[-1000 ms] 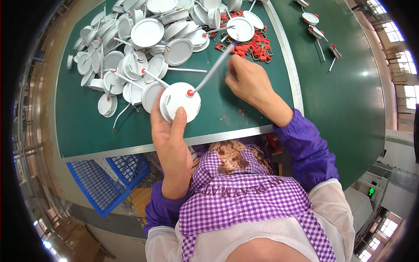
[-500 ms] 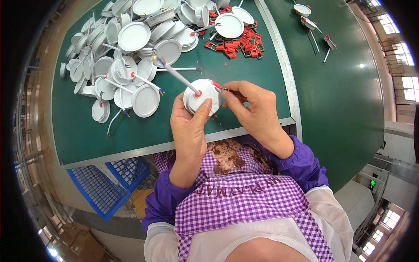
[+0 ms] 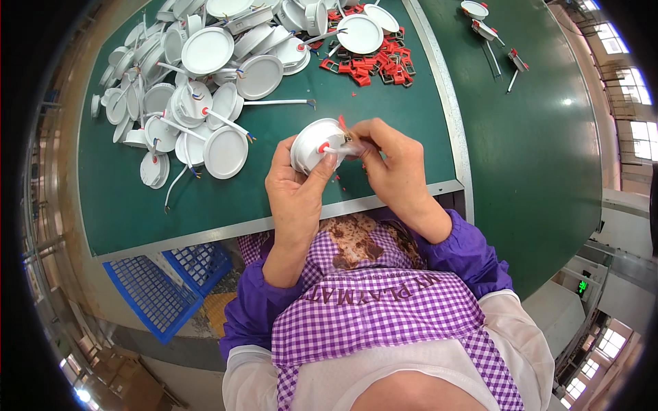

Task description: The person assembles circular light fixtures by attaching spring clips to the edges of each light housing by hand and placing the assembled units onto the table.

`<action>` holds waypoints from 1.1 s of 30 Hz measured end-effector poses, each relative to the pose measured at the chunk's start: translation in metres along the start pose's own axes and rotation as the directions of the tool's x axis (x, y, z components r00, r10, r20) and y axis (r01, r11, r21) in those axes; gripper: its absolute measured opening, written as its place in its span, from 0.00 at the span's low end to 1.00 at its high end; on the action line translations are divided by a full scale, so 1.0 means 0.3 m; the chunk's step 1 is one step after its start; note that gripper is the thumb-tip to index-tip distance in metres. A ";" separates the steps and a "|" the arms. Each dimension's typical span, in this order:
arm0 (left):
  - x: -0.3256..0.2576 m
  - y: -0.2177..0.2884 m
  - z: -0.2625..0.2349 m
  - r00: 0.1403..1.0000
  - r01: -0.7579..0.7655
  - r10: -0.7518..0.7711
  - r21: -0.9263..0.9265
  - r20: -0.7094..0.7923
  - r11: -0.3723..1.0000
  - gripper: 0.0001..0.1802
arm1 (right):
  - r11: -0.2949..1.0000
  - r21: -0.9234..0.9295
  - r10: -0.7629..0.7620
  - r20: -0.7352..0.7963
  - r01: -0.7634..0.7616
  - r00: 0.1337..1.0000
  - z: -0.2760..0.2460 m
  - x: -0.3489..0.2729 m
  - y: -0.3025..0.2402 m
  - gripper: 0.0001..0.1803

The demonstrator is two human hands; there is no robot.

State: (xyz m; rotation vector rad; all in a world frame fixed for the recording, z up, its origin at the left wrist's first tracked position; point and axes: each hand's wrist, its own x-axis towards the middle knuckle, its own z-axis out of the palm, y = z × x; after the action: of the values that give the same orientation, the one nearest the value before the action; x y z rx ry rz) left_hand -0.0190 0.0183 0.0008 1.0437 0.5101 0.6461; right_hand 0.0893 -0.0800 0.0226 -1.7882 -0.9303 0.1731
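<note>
My left hand (image 3: 293,188) grips a round white downlight (image 3: 308,137) by its rim, thumb over the back face. The light is tilted, and a white cable (image 3: 333,149) comes out of its red grommet, its free end smeared by motion beside my right fingers. On the light's right edge a red spring clip (image 3: 342,123) sticks up. Pinched together at that clip are the fingers of my right hand (image 3: 394,168); blur hides exactly how they hold it. Both hands are raised above the green table (image 3: 226,212), near its front edge.
A heap of white downlights (image 3: 208,51) with cables covers the table's far left. Loose red clips (image 3: 377,65) lie right of it. Several lights with clips (image 3: 519,60) rest on the green surface beyond the metal divider (image 3: 439,82). A blue basket (image 3: 154,294) stands below left.
The downlight has tilted in my left hand. Its cable has swung from pointing up and left over to the right, beside my right hand. My right fingers stay at the clip.
</note>
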 end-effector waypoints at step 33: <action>-0.036 0.045 -0.067 0.992 0.108 -0.105 0.027 -0.073 0.994 0.18 | 0.807 -0.549 -0.116 0.217 0.219 0.969 -0.024 0.206 0.204 0.12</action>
State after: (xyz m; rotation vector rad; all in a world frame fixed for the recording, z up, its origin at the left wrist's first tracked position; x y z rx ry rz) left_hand -0.0433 0.0278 0.0056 1.0182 0.6354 0.5837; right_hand 0.1665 -0.0527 -0.0077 -2.2485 -1.3681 -0.0805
